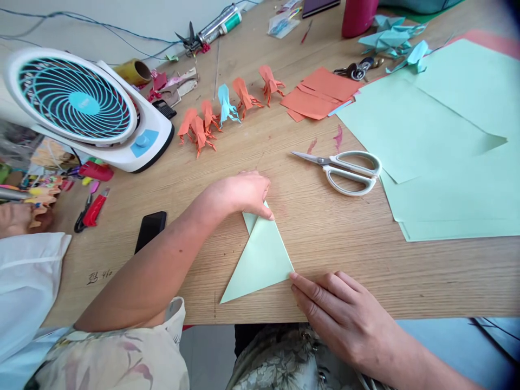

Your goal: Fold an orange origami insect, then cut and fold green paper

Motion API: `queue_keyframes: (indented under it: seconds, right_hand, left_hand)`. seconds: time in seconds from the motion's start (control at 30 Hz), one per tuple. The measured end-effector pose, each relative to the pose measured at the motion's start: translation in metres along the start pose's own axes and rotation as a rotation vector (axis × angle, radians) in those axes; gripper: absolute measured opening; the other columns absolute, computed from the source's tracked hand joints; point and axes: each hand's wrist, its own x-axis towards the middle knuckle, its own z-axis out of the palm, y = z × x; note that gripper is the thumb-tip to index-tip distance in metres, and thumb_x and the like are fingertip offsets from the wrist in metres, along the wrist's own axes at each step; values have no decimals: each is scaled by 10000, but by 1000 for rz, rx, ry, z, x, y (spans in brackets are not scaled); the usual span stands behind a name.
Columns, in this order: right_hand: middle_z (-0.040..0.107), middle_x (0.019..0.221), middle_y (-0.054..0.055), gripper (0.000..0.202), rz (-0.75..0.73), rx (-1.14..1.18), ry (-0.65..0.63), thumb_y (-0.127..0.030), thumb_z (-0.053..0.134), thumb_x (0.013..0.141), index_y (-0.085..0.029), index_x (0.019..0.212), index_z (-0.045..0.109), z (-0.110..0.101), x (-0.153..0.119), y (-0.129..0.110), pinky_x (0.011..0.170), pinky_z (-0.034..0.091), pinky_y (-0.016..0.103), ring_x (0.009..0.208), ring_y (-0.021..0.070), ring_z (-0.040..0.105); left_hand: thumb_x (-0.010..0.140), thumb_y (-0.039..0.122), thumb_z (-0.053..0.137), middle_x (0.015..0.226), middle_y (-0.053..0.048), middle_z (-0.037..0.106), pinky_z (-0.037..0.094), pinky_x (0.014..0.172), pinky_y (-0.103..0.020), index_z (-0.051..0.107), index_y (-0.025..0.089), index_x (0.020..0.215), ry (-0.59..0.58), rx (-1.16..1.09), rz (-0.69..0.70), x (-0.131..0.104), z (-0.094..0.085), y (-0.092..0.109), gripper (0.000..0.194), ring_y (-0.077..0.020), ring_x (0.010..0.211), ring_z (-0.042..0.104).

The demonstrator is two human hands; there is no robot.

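Observation:
A light green sheet of paper (262,257), folded to a triangular shape with a smaller flap showing at its upper left, lies flat near the table's front edge. Curled over its top end is my left hand (249,192), the thumb on the paper and the other fingers mostly hidden from view. My right hand (345,314) comes from the lower right, its fingers together and the fingertips gripping the paper's right corner. White-handled scissors (353,172) lie beyond my right hand, their blades slightly apart and pointing left.
Large green sheets (450,162) cover the right side. Folded orange paper figures (197,130) and one blue figure (227,104) stand farther back, near orange paper squares (320,93). A fan (81,103), a phone (150,230) and a red cutter (96,208) are leftward. Another person's sleeve (30,271) is at left.

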Motion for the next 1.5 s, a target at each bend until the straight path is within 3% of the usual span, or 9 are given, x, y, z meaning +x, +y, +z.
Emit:
queue_keyframes:
  seconds: [0.27, 0.43, 0.7, 0.87, 0.97, 1.07, 1.13, 1.3, 1.5]
  right_hand:
    - [636, 1334, 191, 238, 3, 12, -4, -69, 511, 933, -51, 1092, 688, 0, 1, 0, 641, 398, 374, 783, 226, 449]
    - [626, 1347, 192, 232, 5, 15, -22, -67, 511, 932, -54, 1089, 681, 3, -1, 1, 657, 398, 385, 797, 234, 450]
    - [606, 1378, 190, 244, 5, 12, -34, -61, 521, 923, -52, 1110, 678, 3, -4, -1, 644, 398, 382, 777, 224, 440]
    - [599, 1388, 188, 291, 6, 12, -42, -75, 518, 930, -40, 1181, 661, 5, -6, 0, 656, 419, 388, 804, 230, 462]
    - [594, 1395, 185, 320, 9, 15, -55, -98, 503, 945, -36, 1223, 648, 6, -7, 0, 665, 433, 392, 811, 231, 473]
    - [597, 1388, 193, 318, 3, 14, -54, -102, 500, 948, -25, 1215, 653, 4, -6, 0, 655, 437, 390, 810, 234, 475]
    - [614, 1365, 197, 292, 3, 12, -33, -97, 508, 942, -24, 1171, 673, 3, -4, 0, 639, 434, 383, 791, 229, 470]
    - [648, 1321, 182, 257, 12, 6, -6, -80, 514, 936, -45, 1111, 698, 3, 0, 0, 624, 437, 370, 769, 218, 482]
    - [680, 1231, 167, 291, 86, 143, -42, -118, 497, 970, -55, 1215, 641, -5, 8, -1, 705, 490, 372, 831, 218, 555]
  left_hand:
    - [722, 480, 743, 854, -36, 657, 348, 591, -273, 603, 193, 762, 26, -1, 68, 10, 0, -11, 321, -195, 788, 583]
    - [732, 415, 733, 755, -11, 651, 326, 566, -274, 622, 199, 709, 54, -61, 90, 15, 1, -21, 245, -171, 696, 564]
    - [751, 279, 702, 671, 15, 662, 308, 543, -271, 626, 196, 640, 26, -79, 52, 17, -10, -16, 158, -144, 612, 537]
    - [751, 241, 680, 661, 19, 666, 323, 541, -261, 619, 192, 629, 68, -123, 105, 23, -4, -30, 145, -137, 610, 551]
    - [801, 234, 638, 679, 13, 660, 357, 565, -270, 637, 196, 680, 194, -199, 177, 16, 12, -38, 127, -149, 638, 570]
    - [886, 177, 554, 878, -28, 698, 445, 702, -300, 659, 183, 819, 598, -298, 141, -4, 41, -30, 125, -174, 796, 629]
    - [937, 167, 511, 958, -57, 690, 483, 793, -330, 660, 171, 898, 765, -326, 181, -21, 67, -17, 154, -195, 904, 642]
    - [973, 210, 534, 1291, -130, 629, 478, 1036, -427, 596, 150, 1206, 871, -345, 265, -45, 124, 13, 249, -251, 1218, 578]
    - [958, 296, 564, 1428, -150, 542, 414, 1112, -467, 497, 165, 1339, 865, -395, 246, -43, 143, 18, 408, -272, 1334, 492]
